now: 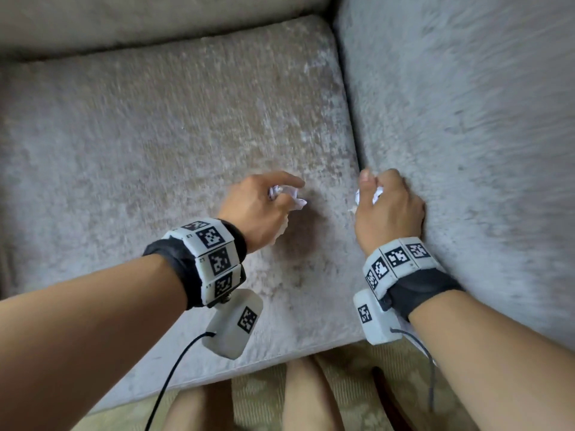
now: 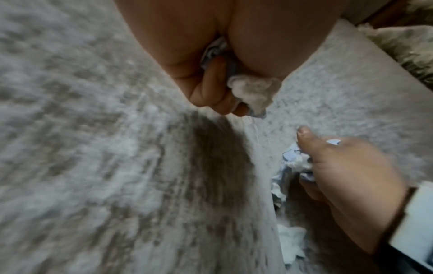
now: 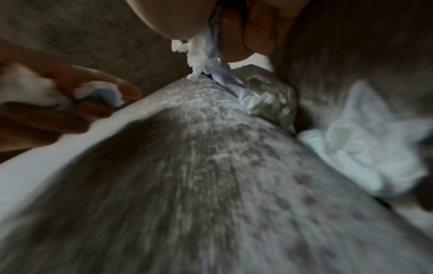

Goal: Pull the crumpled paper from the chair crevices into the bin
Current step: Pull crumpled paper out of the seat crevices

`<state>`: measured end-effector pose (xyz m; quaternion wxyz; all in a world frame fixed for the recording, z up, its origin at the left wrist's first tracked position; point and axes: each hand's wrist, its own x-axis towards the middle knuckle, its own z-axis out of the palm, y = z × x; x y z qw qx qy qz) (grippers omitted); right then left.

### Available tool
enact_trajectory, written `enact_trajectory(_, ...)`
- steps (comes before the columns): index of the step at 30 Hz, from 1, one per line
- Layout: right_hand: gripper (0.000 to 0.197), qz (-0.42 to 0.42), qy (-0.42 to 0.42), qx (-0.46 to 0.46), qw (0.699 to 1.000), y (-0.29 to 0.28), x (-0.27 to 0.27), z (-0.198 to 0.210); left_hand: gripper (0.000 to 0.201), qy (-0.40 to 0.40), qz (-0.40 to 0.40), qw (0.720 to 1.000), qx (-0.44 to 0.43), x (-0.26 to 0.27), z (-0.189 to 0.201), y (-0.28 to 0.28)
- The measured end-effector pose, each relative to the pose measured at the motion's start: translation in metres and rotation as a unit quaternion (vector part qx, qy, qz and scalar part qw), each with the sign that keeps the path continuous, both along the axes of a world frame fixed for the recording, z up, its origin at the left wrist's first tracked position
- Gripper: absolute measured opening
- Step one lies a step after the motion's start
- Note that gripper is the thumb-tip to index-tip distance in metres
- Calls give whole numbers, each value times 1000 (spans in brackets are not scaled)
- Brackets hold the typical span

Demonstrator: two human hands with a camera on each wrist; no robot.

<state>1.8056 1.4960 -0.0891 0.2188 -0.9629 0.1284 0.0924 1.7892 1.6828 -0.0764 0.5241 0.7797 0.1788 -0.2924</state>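
Head view: you are working over the grey seat cushion (image 1: pixel 174 144), both hands low, about 6 o'clock of it. Your left hand (image 1: pixel 259 206) is gripping a crumpled paper wad (image 1: pixel 287 195), fingers curled round it, forefinger sticking out toward 2 o'clock. Your right hand (image 1: pixel 389 206) is sitting at the crevice (image 1: pixel 357 144) between cushion and armrest (image 1: pixel 466 119), fingers and thumb closing on a second wad (image 1: pixel 367 195) (white, partly hidden by the thumb). Right wrist view is showing a paper strand (image 3: pixel 228 81) trailing from your fingers down to the crevice, and another loose white wad (image 3: pixel 365 148) lying wedged there at 3 o'clock. Motion blur is heavy in all three views.
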Motion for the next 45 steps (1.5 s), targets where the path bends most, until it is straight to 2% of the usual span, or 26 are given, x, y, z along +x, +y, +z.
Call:
enact_trajectory(2, 39, 33, -32, 23, 999, -9, -15, 8, 13, -3, -20, 1000, 10, 7, 5, -14)
enact_trajectory(6, 30, 37, -100, 62, 992, -26, -39, 20, 18, -26, -66, 996, 61, 23, 9, -48)
enact_trajectory(9, 23, -20, -70, 82, 994, -34, -60, 27, 22, -45, -115, 987, 100, 29, 8, -73)
enact_trajectory(13, 17, -93, -36, 134, 986, -43, -90, 29, 46, -47, -158, 974, 152, 32, 2, -101)
enact_trajectory(17, 10, -120, -54, 150, 980, -46, -114, 25, 45, -89, -197, 957, 194, 36, -9, -116)
enact_trajectory(20, 11, -121, -79, 146, 979, -52, -128, 17, 61, -108, -205, 950, 211, 40, -16, -122)
enact_trajectory(22, 13, -127, -82, 142, 978, -57, -135, 12, 55, -111, -206, 946, 224, 41, -18, -128)
enact_trajectory(27, 13, -128, -79, 128, 980, -59, -141, 3, 20, -135, -214, 945, 208, 38, -25, -130)
enact_trajectory(33, 16, -126, -43, 103, 986, -56, -133, 3, 18, -145, -130, 967, 165, 29, -22, -106)
enact_trajectory(40, 34, -143, 50, 60, 987, -50, -116, 2, 13, -126, -79, 982, 118, 7, -11, -65)
enact_trajectory(45, 36, -184, 64, 29, 980, -45, -106, -15, 7, -76, -40, 995, 45, -16, -9, -45)
